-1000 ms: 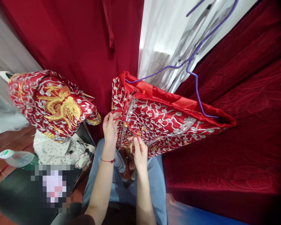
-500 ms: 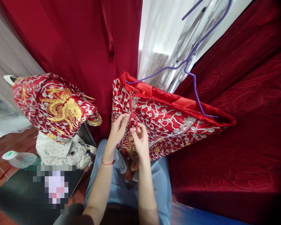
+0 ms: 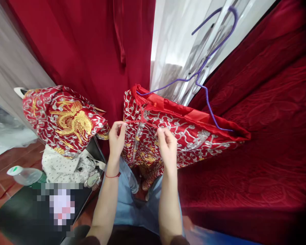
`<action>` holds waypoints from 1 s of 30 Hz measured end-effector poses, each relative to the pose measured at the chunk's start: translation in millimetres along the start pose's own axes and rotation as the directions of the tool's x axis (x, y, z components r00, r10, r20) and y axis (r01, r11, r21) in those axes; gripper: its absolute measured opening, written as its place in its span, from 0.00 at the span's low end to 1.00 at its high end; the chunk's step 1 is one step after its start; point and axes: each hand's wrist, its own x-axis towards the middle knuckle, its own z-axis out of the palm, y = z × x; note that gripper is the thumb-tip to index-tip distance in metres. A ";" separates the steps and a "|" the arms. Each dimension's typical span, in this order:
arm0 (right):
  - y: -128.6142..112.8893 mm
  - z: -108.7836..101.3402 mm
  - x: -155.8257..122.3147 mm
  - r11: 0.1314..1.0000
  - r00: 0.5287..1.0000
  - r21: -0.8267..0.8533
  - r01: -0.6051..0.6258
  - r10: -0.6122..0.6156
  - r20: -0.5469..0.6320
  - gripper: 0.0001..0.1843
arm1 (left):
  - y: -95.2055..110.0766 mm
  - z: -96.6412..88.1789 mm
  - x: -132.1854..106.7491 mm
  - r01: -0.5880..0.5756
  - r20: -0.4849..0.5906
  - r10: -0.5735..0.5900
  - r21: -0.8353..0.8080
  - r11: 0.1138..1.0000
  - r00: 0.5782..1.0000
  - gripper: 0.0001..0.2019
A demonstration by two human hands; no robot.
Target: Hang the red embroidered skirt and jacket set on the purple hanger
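A red embroidered skirt [image 3: 188, 136] with silver vines and gold motifs hangs by its waistband from a purple wire hanger [image 3: 199, 73]. At its left end a red cord [image 3: 143, 119] comes down from the waistband, crossed or knotted in the middle. My left hand [image 3: 117, 134], with a thin red string on the wrist, pinches one end of the cord and draws it leftward. Opposite it, my right hand [image 3: 166, 139] pinches the other end, stretched to the right. Both hands are closed, in front of the skirt above my knees.
To the left, a matching red garment with a gold animal [image 3: 73, 122] is draped over a chair back. A dotted cloth bag [image 3: 63, 166] and a plastic bottle [image 3: 28, 175] rest on the black chair [image 3: 17, 211]. Red drapes [image 3: 244, 170] hang on the right.
My hands have moved apart, left and right, pulling the cord's ends from hanging loops into a taut line. The hanger and skirt sit slightly lower and further left in view.
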 end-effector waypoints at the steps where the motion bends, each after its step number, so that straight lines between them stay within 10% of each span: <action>1: -4.4 -4.5 2.6 0.999 0.995 0.019 0.047 -0.045 -0.088 0.18 | -5.1 -1.1 3.7 -0.010 -0.045 0.010 -0.001 1.000 0.999 0.11; 6: -21.0 -8.7 7.7 0.960 0.810 0.005 0.281 -0.234 -0.538 0.14 | -23.1 -2.7 16.4 -0.024 -0.194 0.019 -0.027 0.999 0.981 0.11; 15: -29.4 -23.2 -6.9 0.892 0.501 -0.083 0.444 -0.324 -0.803 0.15 | -20.7 14.1 25.7 -0.012 -0.393 -0.038 -0.124 0.992 0.919 0.11; 23: -15.8 -42.8 -11.8 0.967 0.889 0.172 0.186 -0.090 -0.449 0.16 | -1.3 17.8 11.2 -0.238 -0.305 0.300 0.225 0.945 0.904 0.10; 30: 4.8 -22.4 -7.8 0.964 0.992 0.237 -0.117 0.122 -0.006 0.11 | 31.5 41.8 18.8 -0.359 0.051 0.356 0.186 0.915 0.933 0.19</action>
